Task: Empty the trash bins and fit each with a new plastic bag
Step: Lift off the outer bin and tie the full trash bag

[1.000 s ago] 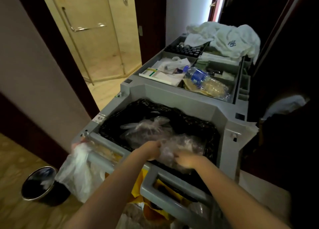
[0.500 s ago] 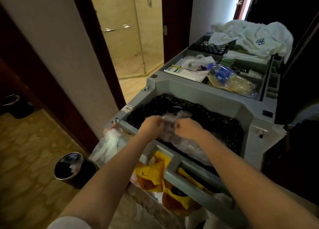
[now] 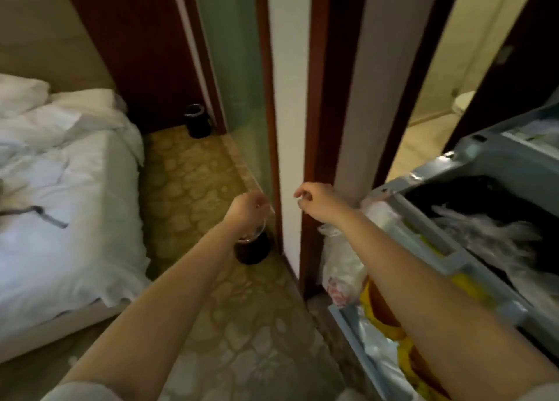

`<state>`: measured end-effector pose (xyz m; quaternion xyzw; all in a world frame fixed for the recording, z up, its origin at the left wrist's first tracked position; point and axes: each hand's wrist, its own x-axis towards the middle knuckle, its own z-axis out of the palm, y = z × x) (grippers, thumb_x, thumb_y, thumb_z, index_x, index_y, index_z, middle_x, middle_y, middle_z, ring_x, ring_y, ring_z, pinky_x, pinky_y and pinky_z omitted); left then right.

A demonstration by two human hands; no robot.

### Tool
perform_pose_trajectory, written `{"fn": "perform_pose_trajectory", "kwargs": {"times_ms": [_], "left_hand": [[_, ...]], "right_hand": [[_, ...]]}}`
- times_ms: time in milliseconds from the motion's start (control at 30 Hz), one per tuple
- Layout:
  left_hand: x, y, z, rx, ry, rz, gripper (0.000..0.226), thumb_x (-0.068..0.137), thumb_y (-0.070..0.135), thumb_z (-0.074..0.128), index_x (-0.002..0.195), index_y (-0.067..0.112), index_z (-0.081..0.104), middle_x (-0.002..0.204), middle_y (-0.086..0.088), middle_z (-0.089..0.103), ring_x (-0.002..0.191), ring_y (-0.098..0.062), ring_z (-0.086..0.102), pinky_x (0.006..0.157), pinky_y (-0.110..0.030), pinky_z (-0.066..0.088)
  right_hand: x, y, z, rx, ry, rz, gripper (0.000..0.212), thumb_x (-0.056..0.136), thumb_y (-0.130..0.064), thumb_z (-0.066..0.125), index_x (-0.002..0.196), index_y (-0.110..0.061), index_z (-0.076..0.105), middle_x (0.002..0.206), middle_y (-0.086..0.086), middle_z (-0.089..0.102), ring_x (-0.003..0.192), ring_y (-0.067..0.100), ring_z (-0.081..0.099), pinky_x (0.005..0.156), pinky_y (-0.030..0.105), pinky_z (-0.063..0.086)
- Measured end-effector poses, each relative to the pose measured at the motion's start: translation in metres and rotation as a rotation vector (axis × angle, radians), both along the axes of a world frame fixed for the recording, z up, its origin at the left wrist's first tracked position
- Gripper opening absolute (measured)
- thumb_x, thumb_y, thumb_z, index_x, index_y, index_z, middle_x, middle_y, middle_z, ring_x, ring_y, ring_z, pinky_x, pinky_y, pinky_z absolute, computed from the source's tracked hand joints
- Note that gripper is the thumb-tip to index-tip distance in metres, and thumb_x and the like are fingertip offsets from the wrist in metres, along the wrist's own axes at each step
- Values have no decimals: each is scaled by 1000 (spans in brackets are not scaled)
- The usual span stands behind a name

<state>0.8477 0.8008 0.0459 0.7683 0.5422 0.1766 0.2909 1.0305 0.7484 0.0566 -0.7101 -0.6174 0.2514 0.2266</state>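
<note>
Patterned carpet [image 3: 193, 170]; two black bins [image 3: 252, 248] [image 3: 198, 121]

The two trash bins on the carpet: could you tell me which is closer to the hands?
The bin just below the left hand, at the white wall's corner; the other bin stands farther back by the bed.
</note>
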Motion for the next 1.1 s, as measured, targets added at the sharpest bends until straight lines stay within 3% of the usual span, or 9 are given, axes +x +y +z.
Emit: {"fn": "perform_pose_trajectory", "kwargs": {"times_ms": [167, 233, 400, 500, 633, 733, 967, 1100], "left_hand": [[-113, 43, -10, -55, -17, 164, 22, 95, 22, 53, 107, 10, 68, 103, -8, 67, 96, -26, 61, 77, -31, 48], [-146, 63, -20, -92, -20, 203, 21, 95, 25, 53, 101, 11, 68, 96, -5, 67, 91, -23, 62, 72, -31, 51], [-190, 138, -40, -165, -10, 244, 16, 96, 29, 52, 98, 18, 63, 82, 8, 58, 74, -7, 56, 56, -16, 41], [-196, 207, -48, -151, 55, 226, 16, 96, 27, 53, 86, 17, 60, 78, 6, 57, 76, -12, 55, 59, -19, 39], [-180, 290, -60, -202, 189, 105, 20, 95, 22, 52, 105, 11, 65, 105, -4, 64, 97, -19, 58, 80, -29, 47], [-166, 338, -74, -228, 240, 20, 27, 96, 22, 50, 117, 10, 63, 113, -7, 63, 107, -24, 58, 90, -34, 49], [-159, 413, -123, -318, 314, -184, 26, 94, 20, 50, 113, 9, 63, 112, -8, 62, 100, -24, 60, 81, -35, 52], [-155, 456, -155, -308, 295, -350, 22, 92, 15, 48, 104, 11, 67, 111, -7, 65, 103, -23, 59, 79, -27, 43]], "right_hand": [[-90, 72, -10, -58, 17, 179, 20, 94, -16, 52, 111, -17, 65, 100, -2, 59, 90, 15, 54, 77, 27, 43], [-113, 104, -18, -89, 20, 223, 21, 95, -17, 52, 111, -17, 65, 101, -4, 57, 96, 16, 56, 80, 29, 45], [-152, 194, -52, -146, -13, 274, 12, 93, -26, 51, 95, -32, 62, 109, -4, 66, 102, 19, 61, 90, 40, 51], [-162, 258, -73, -172, 28, 244, 13, 93, -23, 50, 94, -30, 61, 104, -3, 65, 100, 21, 61, 90, 42, 52], [-158, 325, -92, -202, 114, 125, 12, 94, -18, 51, 96, -24, 62, 101, 1, 66, 94, 23, 63, 87, 41, 54], [-152, 360, -107, -244, 108, 46, 15, 95, -15, 50, 97, -21, 64, 99, 0, 64, 97, 22, 63, 89, 38, 52], [-142, 390, -137, -345, 72, -136, 16, 94, -15, 51, 98, -21, 65, 102, 1, 66, 90, 21, 65, 87, 39, 54], [-145, 398, -155, -369, 65, -273, 14, 95, -15, 49, 95, -22, 62, 98, 3, 67, 90, 24, 65, 86, 41, 54]]}}
